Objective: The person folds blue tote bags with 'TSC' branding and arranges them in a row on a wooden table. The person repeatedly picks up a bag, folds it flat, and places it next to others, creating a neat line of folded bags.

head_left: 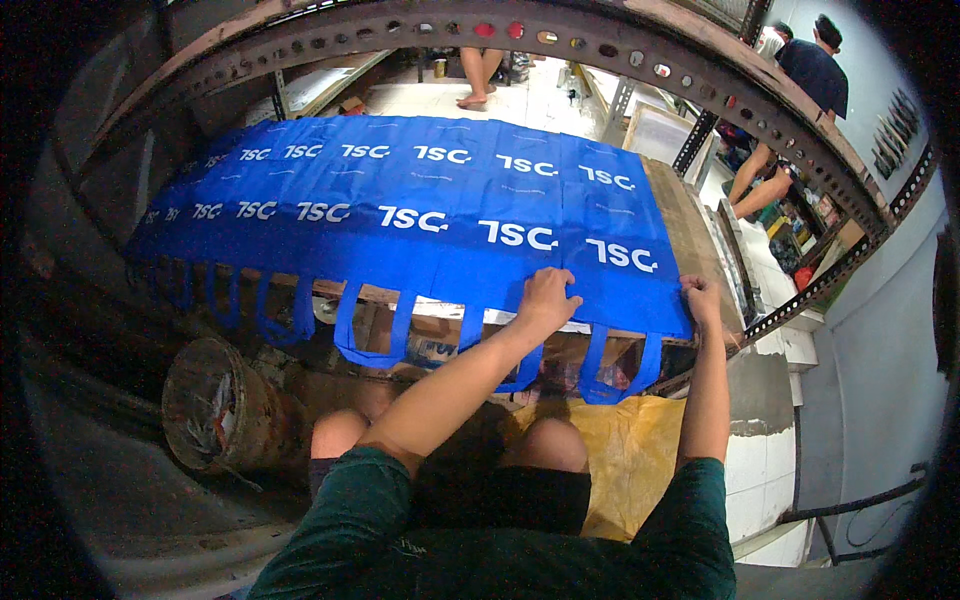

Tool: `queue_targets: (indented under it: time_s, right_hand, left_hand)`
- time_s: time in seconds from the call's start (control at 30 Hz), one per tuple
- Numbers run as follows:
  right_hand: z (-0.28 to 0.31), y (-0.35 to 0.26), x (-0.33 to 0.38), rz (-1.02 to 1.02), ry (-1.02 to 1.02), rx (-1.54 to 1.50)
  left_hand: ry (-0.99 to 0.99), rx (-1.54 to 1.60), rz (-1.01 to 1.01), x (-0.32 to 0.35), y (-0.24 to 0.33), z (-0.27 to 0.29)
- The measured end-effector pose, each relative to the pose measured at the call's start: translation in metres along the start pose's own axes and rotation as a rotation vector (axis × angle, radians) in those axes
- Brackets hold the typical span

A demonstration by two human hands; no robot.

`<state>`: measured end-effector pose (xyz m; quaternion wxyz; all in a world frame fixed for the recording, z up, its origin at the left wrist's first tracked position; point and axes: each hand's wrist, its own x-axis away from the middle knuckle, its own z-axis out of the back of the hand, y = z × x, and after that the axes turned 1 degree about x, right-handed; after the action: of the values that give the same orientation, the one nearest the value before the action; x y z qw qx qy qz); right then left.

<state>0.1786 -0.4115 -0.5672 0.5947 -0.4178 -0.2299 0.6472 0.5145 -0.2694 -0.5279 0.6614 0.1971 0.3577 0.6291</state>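
Blue tote bags [420, 265] lie in an overlapping row across a low board, white printing on them and blue loop handles [345, 340] hanging over its near edge. At the right end is the rightmost tote bag [630, 295]. My left hand [547, 303] is at the left side of its near edge, fingers curled in on the fabric, their tips partly hidden. At its right corner my right hand [702, 298] pinches the edge between thumb and fingers. The handle [625, 385] of this bag dangles between my forearms.
A perforated metal shelf frame [640, 70] arches over the far side, with an upright at the right. Brown cardboard [690, 220] shows beyond the bags. A round bin [205, 400] stands at lower left; a yellow sheet [635, 470] lies by my knees. Other people [815, 75] are farther back.
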Motion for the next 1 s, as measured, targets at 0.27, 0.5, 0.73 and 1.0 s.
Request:
queue_targets:
  time_s: [0.27,0.5,0.73,1.0]
  right_hand:
    - [-0.001,-0.025,0.007,-0.071,0.01,0.167]
    - [0.0,-0.016,0.009,-0.009,0.006,0.149]
    - [-0.006,-0.038,0.018,-0.044,0.092,0.25]
    - [-0.006,-0.023,0.011,-0.019,0.123,0.268]
  left_hand:
    - [0.006,-0.051,-0.032,0.001,-0.006,0.003]
    - [0.012,-0.061,-0.052,0.001,-0.008,-0.001]
    - [0.042,-0.079,-0.104,-0.002,-0.014,-0.004]
    - [0.02,-0.075,-0.081,-0.007,-0.012,-0.004]
